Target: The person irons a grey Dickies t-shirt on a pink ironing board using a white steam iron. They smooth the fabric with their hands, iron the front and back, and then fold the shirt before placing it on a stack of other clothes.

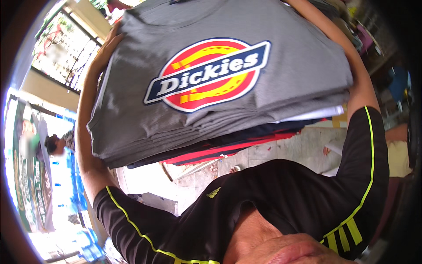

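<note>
- The left hand [107,50] lay flat against the far left edge of a stack of folded shirts [211,132], its fingers [115,35] curled over the upper corner and gripping the cloth.
- The right hand was hidden behind the far right side of the stack, so I could not tell how its fingers stood; only the right forearm [351,66] showed, running along that side.
- The stack was held up between both arms, well above the floor [281,152], and tilted in the view.
- The top shirt [220,66] was grey, with a round printed badge [206,75] in red, yellow and dark blue lying between the left fingers and the right forearm.
- Beneath the grey layers, away from the fingers, lay a white shirt [316,113], then dark blue and red ones [246,143] at the bottom of the pile.
- The person wore a black top [281,198] with thin yellow-green lines along the sleeves, near the lower edge of the view.
- Below the stack, pale floor tiles showed.
- Beyond the left fingers stood a barred window [66,48].
- Well to the left, under the left forearm, another person [55,144] stood beside a green banner [24,176].
</note>
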The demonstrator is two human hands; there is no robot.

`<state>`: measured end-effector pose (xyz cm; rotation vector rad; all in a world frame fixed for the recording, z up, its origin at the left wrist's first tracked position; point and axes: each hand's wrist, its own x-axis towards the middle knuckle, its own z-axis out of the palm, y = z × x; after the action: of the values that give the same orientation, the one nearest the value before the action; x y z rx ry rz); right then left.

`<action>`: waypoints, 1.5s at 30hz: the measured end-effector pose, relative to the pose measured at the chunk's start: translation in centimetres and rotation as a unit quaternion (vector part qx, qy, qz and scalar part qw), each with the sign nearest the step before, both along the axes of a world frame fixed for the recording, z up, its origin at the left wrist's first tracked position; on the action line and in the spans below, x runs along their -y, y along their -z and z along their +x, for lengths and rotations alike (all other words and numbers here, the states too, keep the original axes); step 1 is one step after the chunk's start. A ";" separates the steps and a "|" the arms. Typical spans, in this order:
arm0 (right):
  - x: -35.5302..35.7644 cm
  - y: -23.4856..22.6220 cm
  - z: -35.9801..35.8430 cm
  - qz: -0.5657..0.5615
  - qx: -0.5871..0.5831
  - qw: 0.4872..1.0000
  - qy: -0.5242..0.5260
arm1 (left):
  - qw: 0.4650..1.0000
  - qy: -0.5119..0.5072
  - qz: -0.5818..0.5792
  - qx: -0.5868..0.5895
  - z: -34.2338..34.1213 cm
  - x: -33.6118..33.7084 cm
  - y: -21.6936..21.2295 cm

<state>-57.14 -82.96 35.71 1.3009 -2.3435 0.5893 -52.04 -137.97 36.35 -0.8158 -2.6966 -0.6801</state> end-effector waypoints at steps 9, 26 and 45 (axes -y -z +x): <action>-2.4 -3.7 9.8 0.070 -0.133 0.986 0.073 | 0.981 -0.141 -0.119 -0.058 22.9 -4.4 -7.9; -32.2 34.7 42.0 -0.278 0.267 0.914 0.129 | 0.894 0.248 0.342 -0.150 36.0 -47.1 17.1; -40.5 64.5 72.9 -0.327 0.497 0.418 0.687 | 0.784 0.511 0.099 0.337 27.7 -91.9 31.8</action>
<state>15.77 -42.43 -28.76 -1.7699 -2.2469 1.4693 -24.35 -46.10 4.54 -2.3786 -2.3742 -1.7033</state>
